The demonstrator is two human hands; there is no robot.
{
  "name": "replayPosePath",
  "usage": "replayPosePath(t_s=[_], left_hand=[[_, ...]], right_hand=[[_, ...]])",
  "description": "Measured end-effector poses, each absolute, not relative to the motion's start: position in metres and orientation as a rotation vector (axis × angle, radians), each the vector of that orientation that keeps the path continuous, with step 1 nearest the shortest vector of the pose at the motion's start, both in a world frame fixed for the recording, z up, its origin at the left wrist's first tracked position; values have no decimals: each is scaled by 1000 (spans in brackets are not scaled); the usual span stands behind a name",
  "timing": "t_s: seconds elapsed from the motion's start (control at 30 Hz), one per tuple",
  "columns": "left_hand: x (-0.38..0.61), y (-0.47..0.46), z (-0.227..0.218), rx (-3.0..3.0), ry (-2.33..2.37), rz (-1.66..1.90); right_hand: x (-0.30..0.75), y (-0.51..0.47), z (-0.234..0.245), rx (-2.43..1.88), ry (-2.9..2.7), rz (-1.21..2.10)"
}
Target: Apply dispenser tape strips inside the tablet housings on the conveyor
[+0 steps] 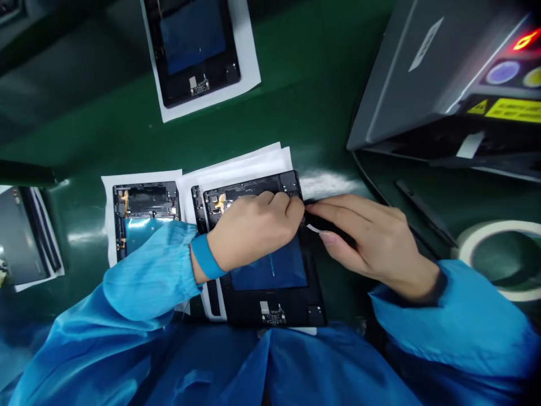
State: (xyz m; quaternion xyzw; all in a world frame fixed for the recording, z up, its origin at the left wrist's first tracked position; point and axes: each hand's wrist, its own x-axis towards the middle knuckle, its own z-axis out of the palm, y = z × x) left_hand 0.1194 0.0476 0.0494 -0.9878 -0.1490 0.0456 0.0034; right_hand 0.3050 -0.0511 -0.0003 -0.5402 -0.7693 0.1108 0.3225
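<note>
A disassembled tablet [315, 282], with a dark frame, a blue panel inside and a small circuit board near its lower edge, lies before me on white sheets. My left hand [260, 228] reaches across its upper part, fingers curled closed near the right edge; whatever is between them is hidden. Beside that edge is my right hand [367, 237], fingers stretched and thumb apart, fingertips close to the left hand's. A small white strip [313, 228] shows at the tip of the right thumb.
Another opened tablet [146, 200] lies to the left, and one [194, 51] at the back on white paper. More dark panels [25, 237] sit far left. At right stand a grey machine [406, 73], a tape roll [469, 242] and a dark thin tool [425, 211].
</note>
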Motion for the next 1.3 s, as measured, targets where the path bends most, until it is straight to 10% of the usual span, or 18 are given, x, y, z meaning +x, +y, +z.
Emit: replayPosePath(t_s=[1.3], left_hand=[[112,47,19,-3279,-509,-441]], right_hand=[[302,-36,-6,-1423,-2149,385]])
